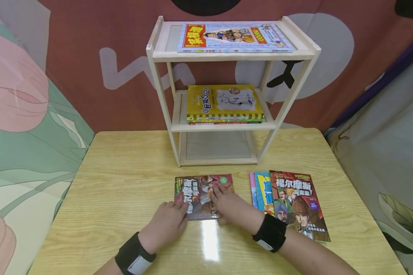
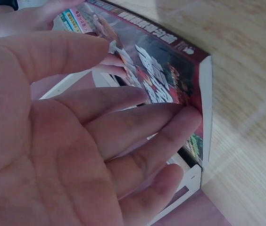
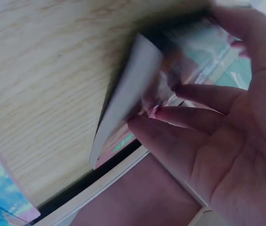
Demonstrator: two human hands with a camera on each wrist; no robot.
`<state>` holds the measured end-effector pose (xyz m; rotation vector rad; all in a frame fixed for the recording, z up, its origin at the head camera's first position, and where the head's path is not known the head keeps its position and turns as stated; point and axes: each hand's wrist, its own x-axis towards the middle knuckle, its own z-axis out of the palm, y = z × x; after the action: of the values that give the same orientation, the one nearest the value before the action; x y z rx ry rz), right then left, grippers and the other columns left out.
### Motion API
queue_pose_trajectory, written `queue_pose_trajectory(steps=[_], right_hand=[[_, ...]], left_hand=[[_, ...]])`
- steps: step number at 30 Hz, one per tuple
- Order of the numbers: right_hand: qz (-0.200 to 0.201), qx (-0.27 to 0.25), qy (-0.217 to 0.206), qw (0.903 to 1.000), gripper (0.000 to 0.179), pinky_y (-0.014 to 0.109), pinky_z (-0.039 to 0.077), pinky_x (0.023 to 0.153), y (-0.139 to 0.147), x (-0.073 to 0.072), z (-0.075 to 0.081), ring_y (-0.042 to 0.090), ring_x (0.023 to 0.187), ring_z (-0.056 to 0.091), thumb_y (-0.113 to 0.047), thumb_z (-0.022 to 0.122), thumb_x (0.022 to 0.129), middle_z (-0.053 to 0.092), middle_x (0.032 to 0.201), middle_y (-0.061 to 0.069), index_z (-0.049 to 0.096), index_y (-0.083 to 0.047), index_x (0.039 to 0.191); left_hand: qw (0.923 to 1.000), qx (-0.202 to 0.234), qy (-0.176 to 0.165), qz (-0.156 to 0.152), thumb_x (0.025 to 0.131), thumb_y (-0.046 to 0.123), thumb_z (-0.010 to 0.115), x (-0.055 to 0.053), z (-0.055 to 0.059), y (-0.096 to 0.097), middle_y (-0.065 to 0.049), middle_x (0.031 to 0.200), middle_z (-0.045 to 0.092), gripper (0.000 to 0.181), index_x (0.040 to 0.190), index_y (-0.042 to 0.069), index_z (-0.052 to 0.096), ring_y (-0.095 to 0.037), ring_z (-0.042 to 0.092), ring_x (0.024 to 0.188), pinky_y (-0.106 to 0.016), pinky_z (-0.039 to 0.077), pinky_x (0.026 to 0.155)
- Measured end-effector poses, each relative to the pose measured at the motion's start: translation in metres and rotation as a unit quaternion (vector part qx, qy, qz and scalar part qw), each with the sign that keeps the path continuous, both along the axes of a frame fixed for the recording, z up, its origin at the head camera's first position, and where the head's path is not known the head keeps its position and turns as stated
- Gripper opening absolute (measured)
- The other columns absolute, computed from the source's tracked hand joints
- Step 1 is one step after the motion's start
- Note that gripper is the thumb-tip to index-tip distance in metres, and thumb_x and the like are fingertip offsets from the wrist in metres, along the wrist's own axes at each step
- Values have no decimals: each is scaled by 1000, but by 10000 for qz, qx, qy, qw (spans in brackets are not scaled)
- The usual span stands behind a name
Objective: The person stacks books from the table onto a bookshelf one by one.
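Note:
A dark comic-style book (image 1: 199, 193) with white title characters lies flat on the table in front of the shelf. My left hand (image 1: 166, 222) is at its left side, the fingertips meeting the cover near that edge. In the left wrist view the fingers (image 2: 142, 162) are extended and loosely spread over the book. My right hand (image 1: 233, 209) rests on the right part of the cover. The right wrist view has those fingers (image 3: 166, 143) fairly straight against the book, with the thumb by another edge; the white page block (image 3: 132, 89) shows there.
Right of my right hand, a detective comic (image 1: 297, 206) overlaps a blue-and-yellow book (image 1: 263, 191). A wooden shelf (image 1: 223, 161) stands behind, with yellow books (image 1: 225, 101) on its middle tier and a light-blue book (image 1: 235, 38) on top. Bare wood table (image 1: 124, 179) extends leftward.

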<state>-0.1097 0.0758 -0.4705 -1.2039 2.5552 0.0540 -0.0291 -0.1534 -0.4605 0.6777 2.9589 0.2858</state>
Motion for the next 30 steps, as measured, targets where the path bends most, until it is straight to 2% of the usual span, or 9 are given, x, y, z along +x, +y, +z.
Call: queue_pose_trajectory(steps=[5,8,12,15,17,19,22,25,30], right_hand=[[56,-253,-142,9996,77,44,51,99,3,0,4,42,135,47,-29,80,85,37,155,27,49,4,148],[204,-486,-229,9983,74,42,50,100,6,-2,6,40,128,55,-32,79,87,39,153,28,51,4,146],[407,-686,-331,9963,69,39,54,95,10,-5,10,36,119,62,-31,76,88,45,150,26,54,4,143],[527,-814,-414,9944,63,33,57,85,12,-8,12,23,93,69,-25,73,87,51,147,23,57,3,142],[606,-910,-449,9930,60,28,55,74,13,-9,12,13,70,62,-22,70,86,54,144,21,59,2,140],[640,-976,-511,9919,59,25,51,67,14,-10,13,9,60,50,-21,67,86,55,144,20,60,1,140],[634,-1078,-548,9906,58,23,48,65,16,-9,16,8,62,51,-20,66,86,55,144,20,60,2,139],[565,-1207,-526,9897,58,24,49,67,19,-7,18,9,65,53,-22,67,87,54,144,21,59,2,140],[419,-1320,-329,9898,68,37,56,90,25,0,22,27,98,70,-29,77,89,50,148,23,54,2,145]], left_hand=[[9998,99,-170,75,93,44,72,-4,-1,1,-33,141,52,70,141,-5,57,-49,53,126,-60,43,102],[9996,172,-216,57,91,37,77,-9,-5,1,-33,150,42,73,145,-6,52,-50,41,136,-61,39,107],[9997,195,-141,-77,91,16,74,-18,-12,2,-31,152,39,64,145,-7,50,-48,38,140,-59,38,109],[9996,203,-192,-82,94,4,67,-21,-16,3,-31,152,39,56,145,-8,49,-48,37,140,-59,37,109],[9994,184,-290,-30,95,-2,62,-22,-18,3,-30,152,40,53,146,-7,49,-47,38,141,-59,37,109],[9991,187,-378,7,93,-8,59,-23,-18,2,-29,151,41,52,145,-7,50,-46,39,140,-59,37,109],[9988,216,-432,7,90,-14,57,-24,-17,2,-27,150,44,54,144,-7,52,-44,40,140,-58,37,109],[9993,213,-281,-76,90,-14,57,-26,-15,1,-25,148,48,52,142,-7,54,-43,43,138,-58,39,109],[9996,252,60,-95,92,-13,57,-26,-13,1,-25,147,49,51,142,-5,55,-42,45,137,-56,40,108]])
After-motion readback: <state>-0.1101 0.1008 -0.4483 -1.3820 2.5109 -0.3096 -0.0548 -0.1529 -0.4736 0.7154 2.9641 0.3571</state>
